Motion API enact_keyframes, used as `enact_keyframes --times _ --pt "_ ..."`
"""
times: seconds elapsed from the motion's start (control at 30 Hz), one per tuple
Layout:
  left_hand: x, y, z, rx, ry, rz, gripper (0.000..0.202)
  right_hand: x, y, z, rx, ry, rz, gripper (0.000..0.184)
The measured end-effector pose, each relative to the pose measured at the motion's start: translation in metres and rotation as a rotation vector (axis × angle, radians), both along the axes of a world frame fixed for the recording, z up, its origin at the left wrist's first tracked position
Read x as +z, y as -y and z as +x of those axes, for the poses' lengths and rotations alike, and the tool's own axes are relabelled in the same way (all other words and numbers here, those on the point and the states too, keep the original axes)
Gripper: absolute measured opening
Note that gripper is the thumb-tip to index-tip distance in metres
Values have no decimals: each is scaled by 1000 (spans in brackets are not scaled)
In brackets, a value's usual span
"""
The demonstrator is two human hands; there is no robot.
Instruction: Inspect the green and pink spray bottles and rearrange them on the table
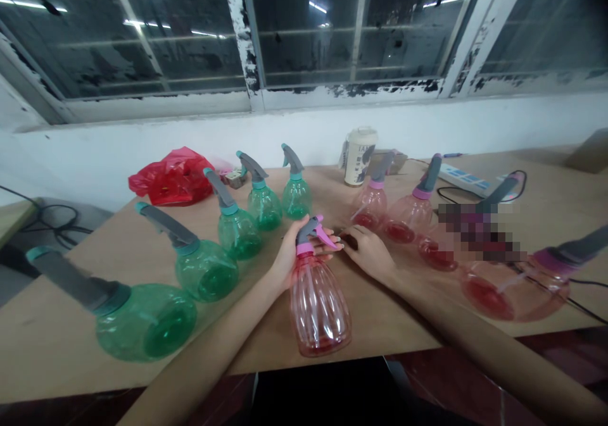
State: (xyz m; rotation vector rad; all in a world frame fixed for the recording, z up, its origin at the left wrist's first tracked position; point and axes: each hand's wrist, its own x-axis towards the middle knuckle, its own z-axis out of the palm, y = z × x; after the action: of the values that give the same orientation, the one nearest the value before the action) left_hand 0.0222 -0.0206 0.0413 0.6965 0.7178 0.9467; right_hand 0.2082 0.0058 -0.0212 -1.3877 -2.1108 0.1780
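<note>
A clear pink spray bottle point(320, 306) with a grey and magenta trigger head tilts toward me near the table's front edge. My left hand point(287, 258) is closed around its neck from behind, and some of its fingers show beyond the magenta trigger point(327, 237). Just right of the trigger, my right hand point(368, 249) rests low over the table with its fingers curled together; what they hold, if anything, I cannot make out. Several green spray bottles point(206, 271) stand in a row to the left. Several pink spray bottles point(411, 214) form another row on the right.
A red plastic bag point(173, 176) lies at the back left. Toward the wall stand a printed cup point(361, 157) with a lid and a small box point(387, 162). A white power strip point(463, 179) and dark cables lie at the right. Part of the right row is pixelated.
</note>
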Motion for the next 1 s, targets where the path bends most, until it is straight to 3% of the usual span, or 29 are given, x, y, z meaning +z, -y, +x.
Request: enact_keyframes --times 0.27,0.47,1.0 --pt "2 5 1 53 -56 97 37 2 2 -1 -29 18 6 15" --pt "11 10 2 32 -74 228 40 4 3 -1 -37 2 -27 15" --pt "3 0 -2 54 -68 112 48 7 4 2 15 -107 -74 14"
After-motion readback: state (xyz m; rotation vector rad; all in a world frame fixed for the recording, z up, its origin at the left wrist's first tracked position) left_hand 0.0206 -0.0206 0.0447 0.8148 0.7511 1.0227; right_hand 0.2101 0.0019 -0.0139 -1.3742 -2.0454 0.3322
